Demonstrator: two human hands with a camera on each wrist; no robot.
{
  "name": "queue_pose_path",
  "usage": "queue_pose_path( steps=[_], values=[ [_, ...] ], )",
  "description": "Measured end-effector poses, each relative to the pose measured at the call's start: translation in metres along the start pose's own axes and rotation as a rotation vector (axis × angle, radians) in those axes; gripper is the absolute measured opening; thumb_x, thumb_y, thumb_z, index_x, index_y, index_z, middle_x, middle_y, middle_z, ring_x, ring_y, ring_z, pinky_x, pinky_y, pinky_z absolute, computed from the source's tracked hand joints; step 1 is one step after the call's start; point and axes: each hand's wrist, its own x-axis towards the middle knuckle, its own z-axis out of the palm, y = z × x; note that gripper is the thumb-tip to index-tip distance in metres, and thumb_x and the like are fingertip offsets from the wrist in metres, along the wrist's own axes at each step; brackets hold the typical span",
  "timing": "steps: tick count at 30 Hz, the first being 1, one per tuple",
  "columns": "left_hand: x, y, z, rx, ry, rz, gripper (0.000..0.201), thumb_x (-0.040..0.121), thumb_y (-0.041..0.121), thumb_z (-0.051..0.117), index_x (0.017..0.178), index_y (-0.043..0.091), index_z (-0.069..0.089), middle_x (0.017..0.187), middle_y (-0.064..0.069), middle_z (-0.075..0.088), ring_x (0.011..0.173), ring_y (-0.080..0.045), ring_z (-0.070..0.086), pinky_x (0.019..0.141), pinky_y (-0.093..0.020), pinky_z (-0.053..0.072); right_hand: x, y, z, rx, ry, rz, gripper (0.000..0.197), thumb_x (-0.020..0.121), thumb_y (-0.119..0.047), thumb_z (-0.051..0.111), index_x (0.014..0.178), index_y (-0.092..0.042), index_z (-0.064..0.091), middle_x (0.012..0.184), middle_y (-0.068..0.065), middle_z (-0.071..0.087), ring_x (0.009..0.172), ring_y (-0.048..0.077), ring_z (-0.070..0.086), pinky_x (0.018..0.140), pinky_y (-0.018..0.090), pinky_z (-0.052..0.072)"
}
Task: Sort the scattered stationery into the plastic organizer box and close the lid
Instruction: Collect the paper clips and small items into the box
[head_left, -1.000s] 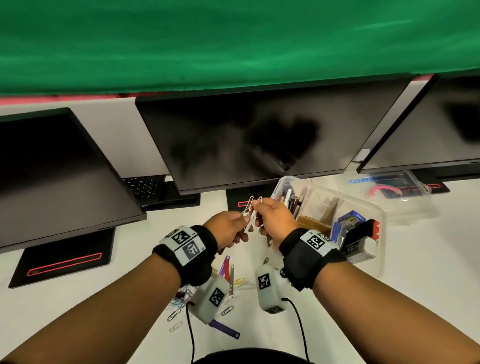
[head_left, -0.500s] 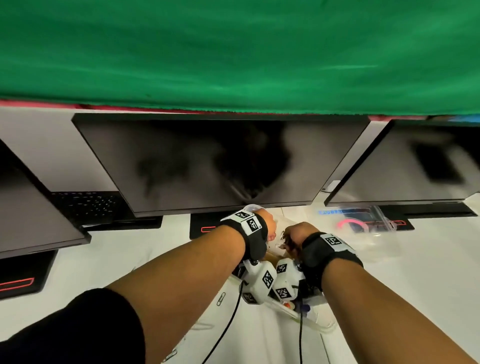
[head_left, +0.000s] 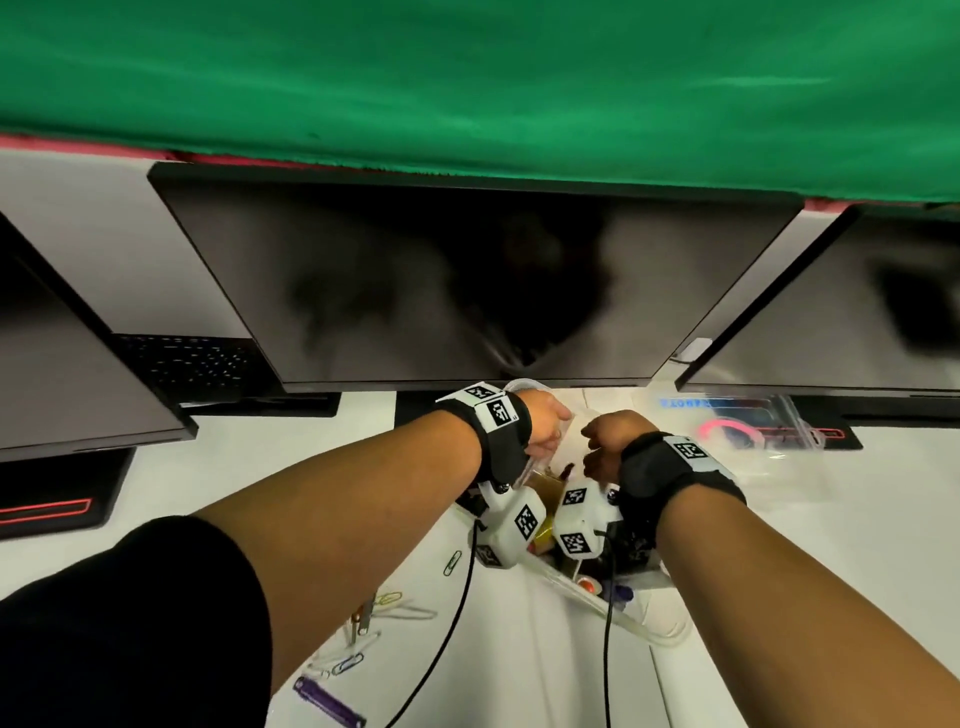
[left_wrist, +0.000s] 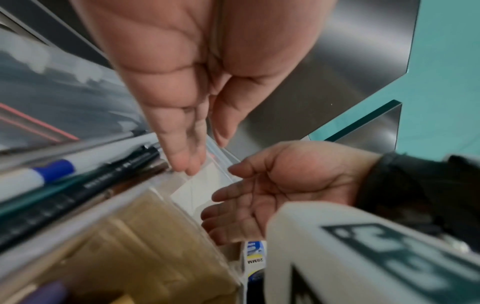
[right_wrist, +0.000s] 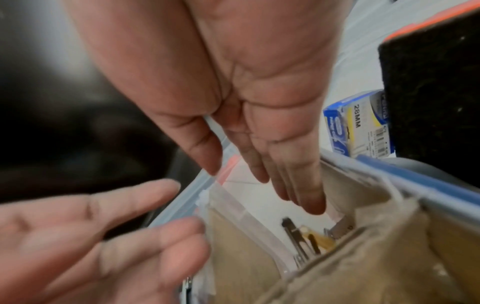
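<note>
The clear plastic organizer box (head_left: 623, 618) lies under my wrists, mostly hidden in the head view. My left hand (head_left: 548, 421) and right hand (head_left: 605, 441) are side by side at its far end. In the left wrist view my left hand (left_wrist: 205, 154) points straight fingers down inside the far wall (left_wrist: 228, 158), thumb outside it. In the right wrist view my right hand (right_wrist: 259, 185) reaches straight fingers into a compartment where metal clips (right_wrist: 298, 238) lie. Neither hand holds anything. Pens (left_wrist: 78, 185) lie in a long compartment.
Loose paper clips (head_left: 384, 603) and a purple item (head_left: 327, 699) lie on the white table, near left. The clear lid (head_left: 769, 431) rests at the right. A blue 28MM clip carton (right_wrist: 358, 127) stands in the box. Dark monitors (head_left: 467, 280) rise just behind.
A second ago both hands pinched paper clips above the box. They have moved forward and down into its far end, and the clips have left the fingers. The head view has shifted.
</note>
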Motion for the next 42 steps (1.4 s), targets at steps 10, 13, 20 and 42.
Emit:
queue_pose_path(
  steps=[10, 13, 20, 42],
  values=[
    [-0.067, -0.052, -0.068, 0.025, 0.078, 0.078, 0.021, 0.092, -0.001, 0.049, 0.082, 0.016, 0.057, 0.075, -0.001, 0.058, 0.046, 0.001, 0.059, 0.055, -0.015, 0.049, -0.056, -0.027, 0.057, 0.21, -0.037, -0.156, 0.017, 0.084, -0.006, 0.055, 0.067, -0.005, 0.054, 0.061, 0.011, 0.051, 0.049, 0.021, 0.046, 0.049, 0.024, 0.036],
    [-0.092, -0.089, -0.098, 0.25, 0.153, 0.075, 0.024, 0.089, 0.005, 0.056, 0.071, 0.021, 0.056, 0.071, 0.006, 0.057, 0.058, -0.001, 0.055, 0.053, -0.013, 0.046, -0.081, -0.029, 0.1, 0.087, -0.042, -0.325, 0.012, 0.084, -0.006, 0.058, 0.072, -0.007, 0.055, 0.06, 0.007, 0.053, 0.047, 0.018, 0.049, 0.045, 0.023, 0.036],
    [-0.141, -0.182, -0.113, 0.819, 0.009, 0.062, 0.021, 0.087, 0.015, 0.06, 0.106, 0.013, 0.069, 0.11, -0.004, 0.07, 0.105, -0.018, 0.062, 0.079, -0.017, 0.042, -0.085, 0.011, 0.197, -0.692, -0.146, -0.539, 0.011, 0.082, -0.014, 0.062, 0.088, -0.007, 0.069, 0.098, 0.009, 0.069, 0.094, 0.027, 0.064, 0.078, 0.03, 0.05],
    [-0.134, -0.264, -0.054, 1.465, -0.292, 0.407, 0.018, 0.091, 0.006, 0.051, 0.108, 0.003, 0.056, 0.106, -0.015, 0.062, 0.098, -0.032, 0.059, 0.082, -0.042, 0.05, -0.06, 0.065, 0.22, -0.957, -0.189, -0.55, 0.017, 0.087, -0.012, 0.051, 0.1, -0.004, 0.06, 0.105, 0.015, 0.064, 0.099, 0.03, 0.058, 0.072, 0.026, 0.036]
  ],
)
